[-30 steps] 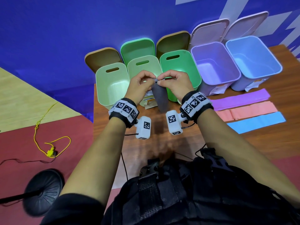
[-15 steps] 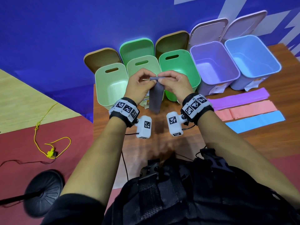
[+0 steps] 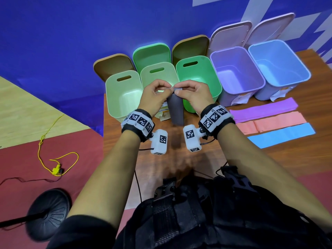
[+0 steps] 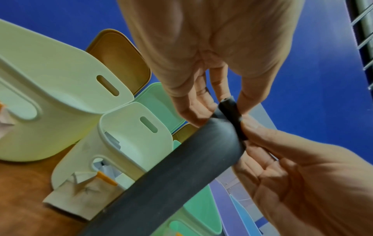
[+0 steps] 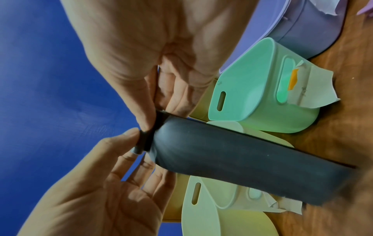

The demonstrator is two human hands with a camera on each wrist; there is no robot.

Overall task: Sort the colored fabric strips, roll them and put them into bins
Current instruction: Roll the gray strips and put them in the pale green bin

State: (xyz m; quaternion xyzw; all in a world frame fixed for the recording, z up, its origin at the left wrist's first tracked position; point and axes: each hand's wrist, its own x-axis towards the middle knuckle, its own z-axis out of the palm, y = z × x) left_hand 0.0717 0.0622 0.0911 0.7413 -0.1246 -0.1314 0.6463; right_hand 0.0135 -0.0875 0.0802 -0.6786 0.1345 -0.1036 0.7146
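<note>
A dark grey fabric strip (image 3: 175,110) hangs upright in the air in front of the row of bins, its top end wound into a small tight roll (image 4: 232,111) and its loose length dropping toward the brown wooden surface (image 3: 287,159). The left hand (image 3: 154,97) and the right hand (image 3: 195,95) meet at that rolled end, each grip pinching it between thumb and fingertips, one at either side of the roll; the other fingers of both hands are loosely curled. Behind the hands stand five open plastic bins side by side: a pale green bin (image 3: 124,94) on the left, a second pale green bin (image 3: 159,72) next to it, a brighter green bin (image 3: 199,72), a lilac bin (image 3: 237,72) and a light blue bin (image 3: 280,63) on the far right, with their lids leaning upright behind them against the blue wall (image 3: 71,33). On the surface to the right of the hands, three flat strips lie parallel and just beside one another: a purple strip (image 3: 264,110) nearest the bins, a salmon pink strip (image 3: 271,124) in the middle and a light blue strip (image 3: 282,134) nearest the person. Crumpled paper labels (image 3: 164,115) lie at the foot of the middle bins.
</note>
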